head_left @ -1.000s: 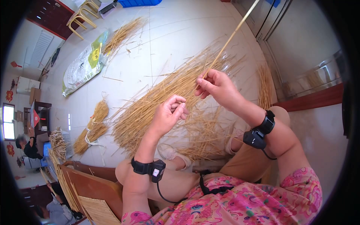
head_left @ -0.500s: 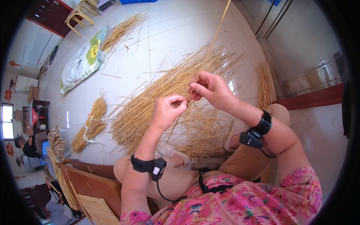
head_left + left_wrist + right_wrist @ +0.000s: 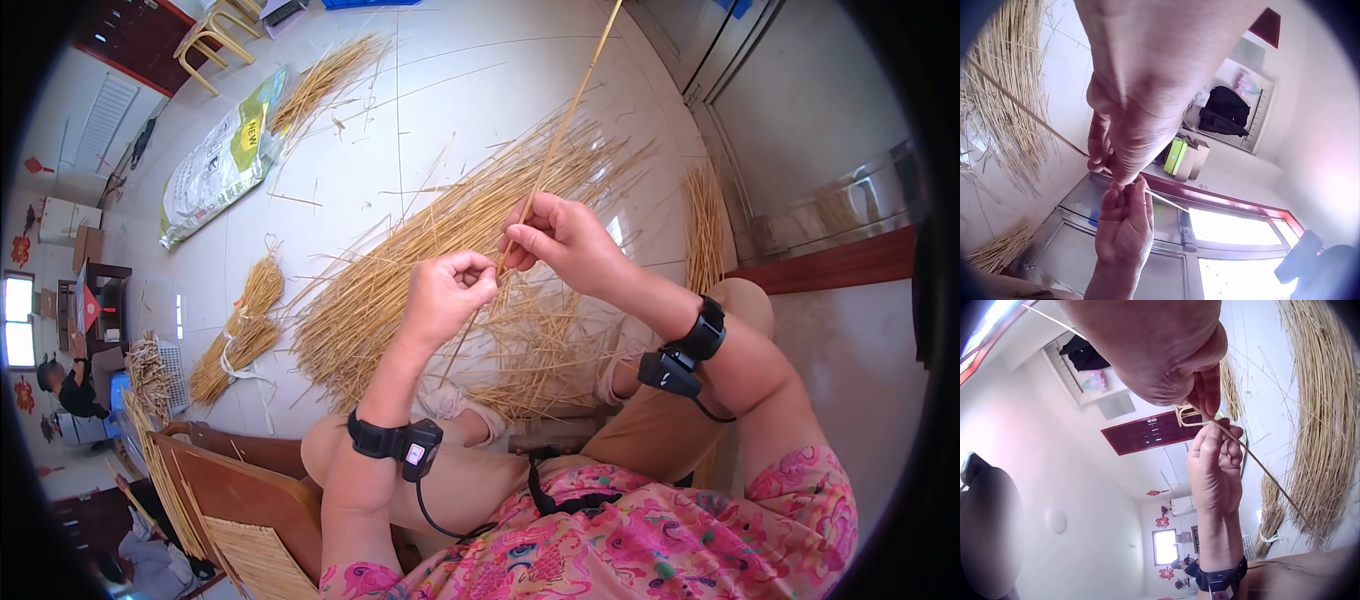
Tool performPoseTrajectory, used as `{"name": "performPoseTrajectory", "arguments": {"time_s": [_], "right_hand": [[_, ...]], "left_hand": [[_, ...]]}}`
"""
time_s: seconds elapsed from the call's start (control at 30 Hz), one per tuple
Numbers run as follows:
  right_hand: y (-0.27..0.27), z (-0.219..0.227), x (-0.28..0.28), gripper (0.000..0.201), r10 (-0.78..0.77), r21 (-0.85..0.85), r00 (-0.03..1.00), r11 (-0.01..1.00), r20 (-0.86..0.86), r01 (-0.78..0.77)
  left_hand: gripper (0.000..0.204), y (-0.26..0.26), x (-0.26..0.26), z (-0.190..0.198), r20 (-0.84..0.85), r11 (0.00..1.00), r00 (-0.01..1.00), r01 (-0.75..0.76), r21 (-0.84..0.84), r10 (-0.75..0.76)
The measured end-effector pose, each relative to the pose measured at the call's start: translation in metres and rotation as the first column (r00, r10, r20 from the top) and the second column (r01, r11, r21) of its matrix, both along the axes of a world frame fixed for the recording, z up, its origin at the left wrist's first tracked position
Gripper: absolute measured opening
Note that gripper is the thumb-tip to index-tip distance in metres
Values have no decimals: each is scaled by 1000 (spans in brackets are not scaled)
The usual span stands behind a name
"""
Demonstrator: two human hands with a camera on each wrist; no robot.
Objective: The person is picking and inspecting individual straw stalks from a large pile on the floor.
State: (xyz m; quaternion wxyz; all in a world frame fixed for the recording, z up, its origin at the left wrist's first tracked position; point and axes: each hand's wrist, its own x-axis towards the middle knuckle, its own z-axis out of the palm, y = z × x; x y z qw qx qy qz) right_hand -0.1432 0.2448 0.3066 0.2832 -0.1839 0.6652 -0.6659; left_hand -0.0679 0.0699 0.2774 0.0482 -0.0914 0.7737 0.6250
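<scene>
A long thin straw stalk [image 3: 575,105] rises from the hands toward the top edge of the head view, and its lower part slants down past the left hand. My right hand [image 3: 565,237] pinches it between thumb and fingers. Close beside, my left hand [image 3: 447,297] pinches the same stalk just below. In the left wrist view the fingertips of both hands nearly meet on the stalk [image 3: 1035,119]; the right wrist view shows the stalk [image 3: 1266,472] running down from the left hand [image 3: 1216,469]. Beneath the hands a wide pile of straw [image 3: 400,290] lies on the floor.
A tied straw bundle [image 3: 240,335] and a printed bag [image 3: 215,175] lie to the left. More straw [image 3: 705,230] leans by the metal door [image 3: 820,130] at right. A wooden chair [image 3: 240,490] stands at lower left, with people beyond.
Since the earliest frame, the left hand has moved right and taken hold of the stalk. The right hand has shifted slightly left and down, and the stalk stands steeper.
</scene>
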Motion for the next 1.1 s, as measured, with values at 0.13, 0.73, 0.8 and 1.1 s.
{"name": "performPoseTrajectory", "arguments": {"time_s": [0.13, 0.73, 0.8, 1.1], "right_hand": [[-1, -2, 1, 6, 5, 13, 1000, 1000, -23, -5], [-2, -6, 1, 8, -31, -67, 999, 997, -30, 29], [-3, -7, 1, 9, -80, -91, 997, 993, -23, 78], [10, 4, -15, 11, -76, -93, 997, 993, 7, 76]], "left_hand": [[5, 5, 1, 8, -31, 999, 999, -13, -30, 12], [2, 3, -2, 2, 61, 987, 997, -55, 153, 46], [1, 3, -3, 2, 63, 976, 995, -92, 196, 81], [7, -24, -8, 6, 78, 980, 991, -122, 157, 111]]}}
